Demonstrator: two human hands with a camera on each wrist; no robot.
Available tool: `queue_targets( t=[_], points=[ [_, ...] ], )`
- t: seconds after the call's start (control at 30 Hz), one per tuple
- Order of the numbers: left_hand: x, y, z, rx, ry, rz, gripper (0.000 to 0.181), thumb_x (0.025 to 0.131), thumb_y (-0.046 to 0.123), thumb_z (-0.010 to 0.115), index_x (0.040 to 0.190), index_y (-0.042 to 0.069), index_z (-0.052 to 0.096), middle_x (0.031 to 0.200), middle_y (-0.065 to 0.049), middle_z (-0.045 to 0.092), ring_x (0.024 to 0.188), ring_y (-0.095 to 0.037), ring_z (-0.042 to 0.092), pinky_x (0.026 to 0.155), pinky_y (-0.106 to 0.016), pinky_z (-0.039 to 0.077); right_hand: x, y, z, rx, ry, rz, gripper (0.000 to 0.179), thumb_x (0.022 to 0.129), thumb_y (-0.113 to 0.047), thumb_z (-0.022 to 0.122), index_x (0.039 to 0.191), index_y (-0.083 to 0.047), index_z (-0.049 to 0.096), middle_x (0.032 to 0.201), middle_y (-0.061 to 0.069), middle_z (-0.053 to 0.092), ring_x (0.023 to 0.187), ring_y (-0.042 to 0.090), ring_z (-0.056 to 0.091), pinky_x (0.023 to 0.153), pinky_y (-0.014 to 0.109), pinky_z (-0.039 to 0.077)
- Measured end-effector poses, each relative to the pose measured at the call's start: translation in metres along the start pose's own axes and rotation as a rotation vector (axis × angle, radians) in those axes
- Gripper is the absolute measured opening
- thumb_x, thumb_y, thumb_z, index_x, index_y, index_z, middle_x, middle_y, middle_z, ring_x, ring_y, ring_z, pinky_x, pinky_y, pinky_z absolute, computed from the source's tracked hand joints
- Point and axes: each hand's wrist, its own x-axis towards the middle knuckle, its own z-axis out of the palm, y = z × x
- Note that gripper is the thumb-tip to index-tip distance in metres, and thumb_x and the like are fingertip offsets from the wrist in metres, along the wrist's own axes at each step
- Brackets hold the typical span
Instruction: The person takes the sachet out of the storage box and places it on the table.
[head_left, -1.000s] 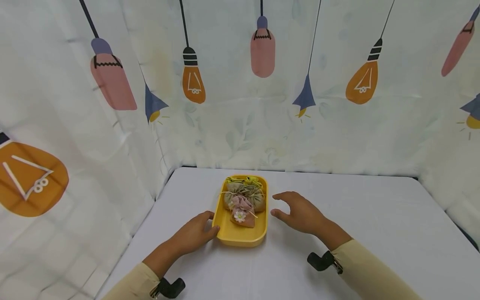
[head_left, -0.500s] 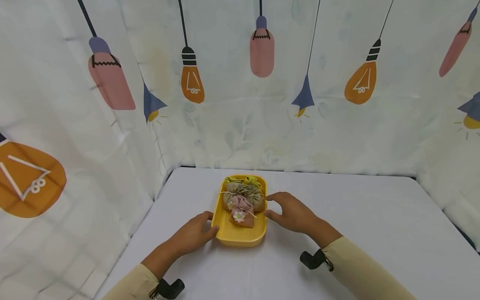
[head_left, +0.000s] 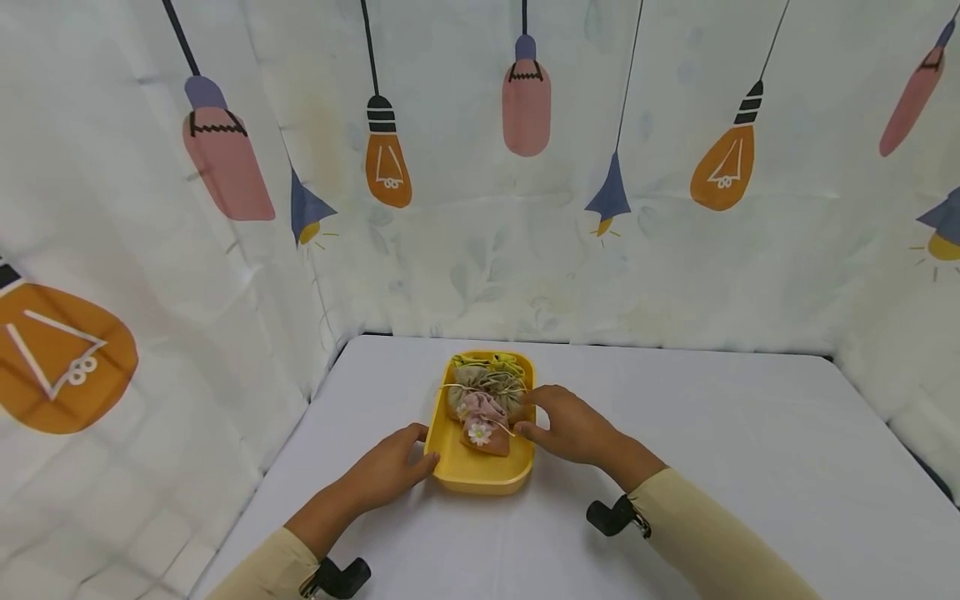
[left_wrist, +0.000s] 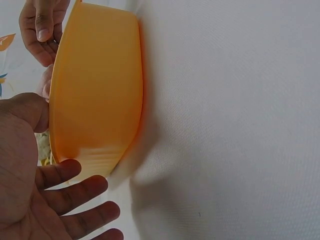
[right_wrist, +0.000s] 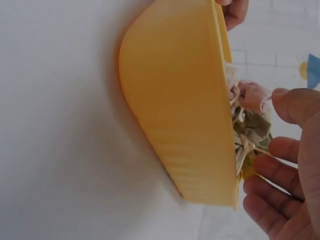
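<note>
Your right hand (head_left: 576, 427) (wide, empty) has moved left, apparently bringing pouches (head_left: 486, 408) within reach; your spread left hand (head_left: 385, 468) touches the tray (head_left: 477, 472).

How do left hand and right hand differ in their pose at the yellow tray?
The left hand touches the rim of the yellow tray; the right hand hangs over the opposite rim, beside the pink pouch. In the head view, the left hand sits lower, the right hand higher. Both are bare hands with beige sleeves.
</note>
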Motion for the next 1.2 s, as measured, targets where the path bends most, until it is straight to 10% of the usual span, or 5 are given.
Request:
queue_targets(
  t=[1.2],
  points=[
    [-0.001,0.002,-0.001,0.022,-0.007,0.017,0.049,0.099,0.042,0.067,0.135,0.011,0.057,0.132,-0.005,0.063,0.126,-0.028,0.057,0.104,-0.057,0.044,0.029,-0.015,0.010,-0.020,-0.087,-0.058,0.037,0.097,-0.036,0.073,0.125,-0.012,0.070,0.111,-0.005,0.069,0.099,0.012,0.061,0.091,0.036,0.053]
  ],
)
